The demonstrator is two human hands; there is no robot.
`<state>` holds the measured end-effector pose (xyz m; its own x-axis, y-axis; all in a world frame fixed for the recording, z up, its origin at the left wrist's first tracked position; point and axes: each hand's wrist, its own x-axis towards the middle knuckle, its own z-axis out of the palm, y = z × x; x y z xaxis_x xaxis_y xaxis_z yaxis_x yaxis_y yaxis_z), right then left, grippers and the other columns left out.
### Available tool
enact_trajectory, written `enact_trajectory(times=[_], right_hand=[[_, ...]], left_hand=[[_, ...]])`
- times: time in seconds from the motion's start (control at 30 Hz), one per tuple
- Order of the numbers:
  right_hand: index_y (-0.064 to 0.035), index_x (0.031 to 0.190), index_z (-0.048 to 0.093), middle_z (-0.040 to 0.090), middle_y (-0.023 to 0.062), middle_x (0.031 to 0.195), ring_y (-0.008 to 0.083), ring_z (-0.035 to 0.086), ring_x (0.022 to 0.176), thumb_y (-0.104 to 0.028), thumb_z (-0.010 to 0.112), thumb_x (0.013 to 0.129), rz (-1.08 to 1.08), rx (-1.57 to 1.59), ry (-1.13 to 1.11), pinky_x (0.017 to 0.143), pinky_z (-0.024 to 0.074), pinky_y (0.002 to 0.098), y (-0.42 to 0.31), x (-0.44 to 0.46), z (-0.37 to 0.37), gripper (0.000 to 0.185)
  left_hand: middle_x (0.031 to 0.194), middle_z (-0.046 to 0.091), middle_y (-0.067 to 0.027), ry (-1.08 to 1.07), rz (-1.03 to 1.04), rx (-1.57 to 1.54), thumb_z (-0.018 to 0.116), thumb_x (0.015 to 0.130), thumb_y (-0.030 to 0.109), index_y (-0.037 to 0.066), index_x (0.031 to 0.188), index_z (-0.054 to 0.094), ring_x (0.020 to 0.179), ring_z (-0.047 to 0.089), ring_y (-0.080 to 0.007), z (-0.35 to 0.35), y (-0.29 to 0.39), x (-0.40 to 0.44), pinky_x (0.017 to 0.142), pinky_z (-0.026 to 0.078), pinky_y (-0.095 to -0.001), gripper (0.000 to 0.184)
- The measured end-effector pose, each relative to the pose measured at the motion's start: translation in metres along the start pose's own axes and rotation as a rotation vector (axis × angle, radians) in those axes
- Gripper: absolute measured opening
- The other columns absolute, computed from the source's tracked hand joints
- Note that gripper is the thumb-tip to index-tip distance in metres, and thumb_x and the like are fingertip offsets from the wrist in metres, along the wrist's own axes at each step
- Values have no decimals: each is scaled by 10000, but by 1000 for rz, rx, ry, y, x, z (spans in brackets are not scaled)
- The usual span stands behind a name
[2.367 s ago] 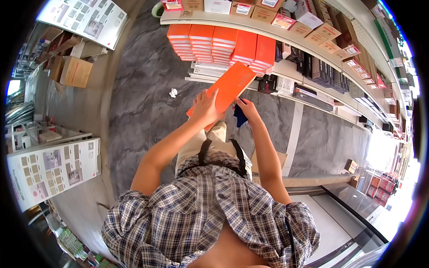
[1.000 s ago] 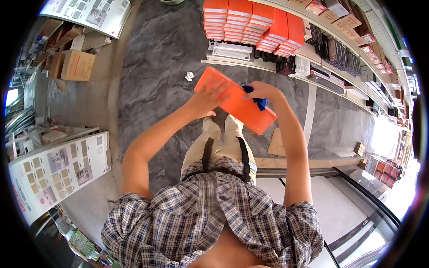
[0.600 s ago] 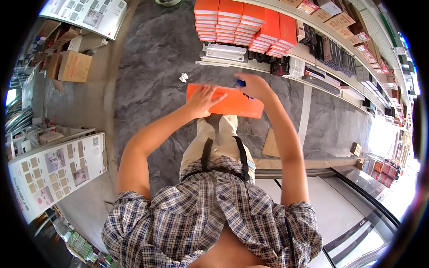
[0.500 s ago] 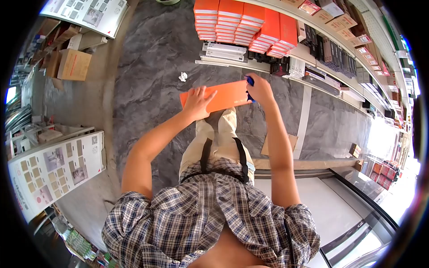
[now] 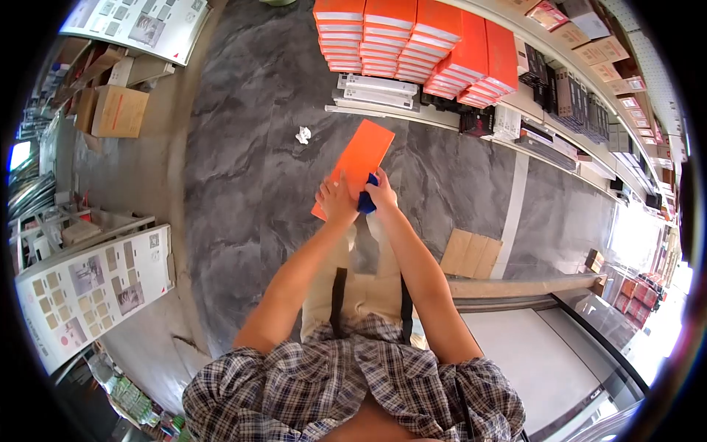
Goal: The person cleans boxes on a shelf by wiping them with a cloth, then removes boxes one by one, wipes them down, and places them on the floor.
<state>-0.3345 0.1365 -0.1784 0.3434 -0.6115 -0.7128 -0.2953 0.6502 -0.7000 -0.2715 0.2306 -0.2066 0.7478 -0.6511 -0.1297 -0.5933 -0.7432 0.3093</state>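
A long orange box (image 5: 366, 149) is held out in front of my body, tilted so its far end points up and to the right. My left hand (image 5: 336, 199) grips the box near its lower end, fingers spread over the orange face. In my right hand (image 5: 381, 194) is a bunched dark blue cloth (image 5: 367, 197), pressed against the box's right edge. The underside of the box and the left thumb are hidden.
Stacks of similar orange boxes (image 5: 388, 35) stand on a low shelf ahead, with white boxes (image 5: 379, 92) below. Crumpled white paper (image 5: 303, 135) and flat cardboard (image 5: 471, 253) lie on the dark floor. A sample board (image 5: 96, 291) stands at left, a glass-topped counter (image 5: 530, 353) at right.
The box has turned from nearly level to steeply slanted. My right hand has come left and down with the cloth, from the box's end to its side near my left hand.
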Motion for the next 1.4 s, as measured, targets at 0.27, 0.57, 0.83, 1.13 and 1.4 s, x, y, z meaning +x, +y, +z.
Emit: enact_trajectory(times=[0.27,0.57,0.83,1.13,1.4], right_hand=[[-93,1389,331,545,170,1196,255,558,1074,-64,562,719,-214,-320,-38,886,441,319,125,173,-6,709],[-31,1253,512,581,136,1153,209,567,1042,-28,551,726,-195,-413,-86,876,435,299,217,356,-7,528],[-29,1181,546,482,152,1298,288,485,1190,-118,577,695,-337,-427,-131,994,377,346,294,479,-8,495],[-19,1144,564,605,151,1083,270,592,1011,-60,578,688,-138,-278,-100,875,456,348,253,445,-18,458],[-45,1148,583,606,206,1110,351,579,1035,-188,608,717,-326,-717,26,867,462,399,260,439,-36,455]], left_hand=[[1285,365,-248,-134,-216,-50,573,790,384,175,1410,295,1191,356,-390,131,-21,39,920,307,-528,710],[1335,325,-269,-71,-269,-29,663,741,323,166,1403,256,1235,319,-418,340,-67,113,945,292,-549,792],[1336,325,-253,-52,-258,-127,667,730,284,152,1388,284,1258,305,-424,425,-93,154,985,282,-535,772],[1279,377,-275,-26,-218,-94,646,743,302,122,1376,297,1209,360,-427,453,-89,166,955,297,-530,744],[1402,264,-230,-289,-301,10,682,747,427,150,1440,220,1296,268,-389,454,-91,186,991,311,-524,878]])
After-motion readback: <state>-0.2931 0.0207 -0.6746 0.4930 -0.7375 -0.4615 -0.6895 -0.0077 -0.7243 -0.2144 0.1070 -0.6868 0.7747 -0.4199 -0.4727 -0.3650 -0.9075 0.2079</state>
